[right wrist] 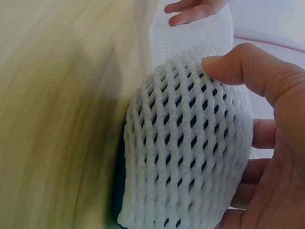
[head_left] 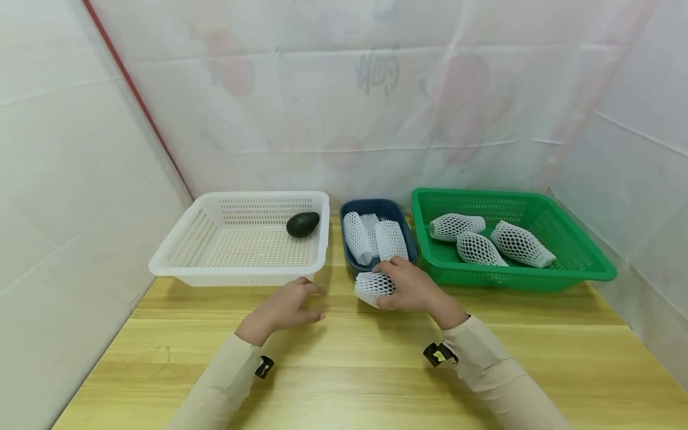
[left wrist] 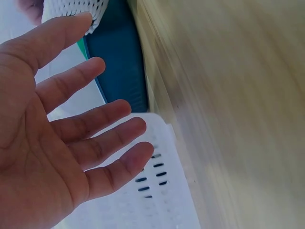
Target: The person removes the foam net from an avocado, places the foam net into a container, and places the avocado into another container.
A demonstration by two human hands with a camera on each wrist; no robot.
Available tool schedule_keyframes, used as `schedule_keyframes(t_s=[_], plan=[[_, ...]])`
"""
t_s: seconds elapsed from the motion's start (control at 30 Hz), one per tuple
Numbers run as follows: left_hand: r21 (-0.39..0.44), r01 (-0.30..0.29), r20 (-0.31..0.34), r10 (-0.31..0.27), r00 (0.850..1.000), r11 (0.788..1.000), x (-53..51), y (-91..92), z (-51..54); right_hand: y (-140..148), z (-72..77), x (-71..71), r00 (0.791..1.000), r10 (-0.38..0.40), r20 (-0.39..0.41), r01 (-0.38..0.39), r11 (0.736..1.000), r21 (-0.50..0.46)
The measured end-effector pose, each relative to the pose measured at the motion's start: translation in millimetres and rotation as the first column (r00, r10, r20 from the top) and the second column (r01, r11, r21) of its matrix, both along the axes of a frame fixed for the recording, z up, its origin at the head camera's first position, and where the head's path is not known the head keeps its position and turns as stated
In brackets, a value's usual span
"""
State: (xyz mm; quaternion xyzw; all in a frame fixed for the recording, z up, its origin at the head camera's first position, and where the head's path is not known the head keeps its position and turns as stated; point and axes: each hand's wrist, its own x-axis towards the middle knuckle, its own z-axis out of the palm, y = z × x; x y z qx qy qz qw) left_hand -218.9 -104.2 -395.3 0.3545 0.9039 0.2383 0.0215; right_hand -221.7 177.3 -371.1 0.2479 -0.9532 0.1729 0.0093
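Observation:
My right hand grips a white foam net sleeve with something dark inside, probably an avocado. In the right wrist view the thumb presses the upper end of the foam net, the other fingers lie behind it, and dark skin shows through the mesh. It is held above the table, just in front of the navy bin. My left hand is held in front of the white basket, holding nothing. Its fingers are spread and slightly bent in the left wrist view. A bare avocado lies in the white basket's right side.
Several flat foam net sleeves lie in the navy bin. To its right, a green basket contains three net-wrapped dark fruits. A wooden table carries everything, with white sheeting behind and at both sides.

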Motion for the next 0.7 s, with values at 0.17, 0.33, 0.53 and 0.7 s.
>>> schedule_keyframes(t_s=[0.17,0.33,0.53,0.7], plan=[[0.001,0.007,-0.011,-0.007,1.000,1.000,-1.6,-8.9,-2.9,-5.2,-7.1,-1.3,1.000,0.015,0.015,-0.015,1.000,0.004],[-0.001,-0.004,-0.007,0.004,1.000,1.000,-3.1,-19.0,-3.5,-11.9,-17.6,-3.5,1.000,0.017,0.007,-0.017,0.999,0.030],[-0.009,-0.026,0.022,0.026,0.999,1.000,-1.4,-24.2,-2.6,-14.2,-16.5,-2.0,1.000,0.009,0.009,-0.009,0.998,0.057],[-0.012,-0.028,-0.018,0.028,0.999,1.000,0.7,-25.2,2.5,-8.9,-5.7,2.6,1.000,-0.011,0.014,0.009,0.997,0.080]])
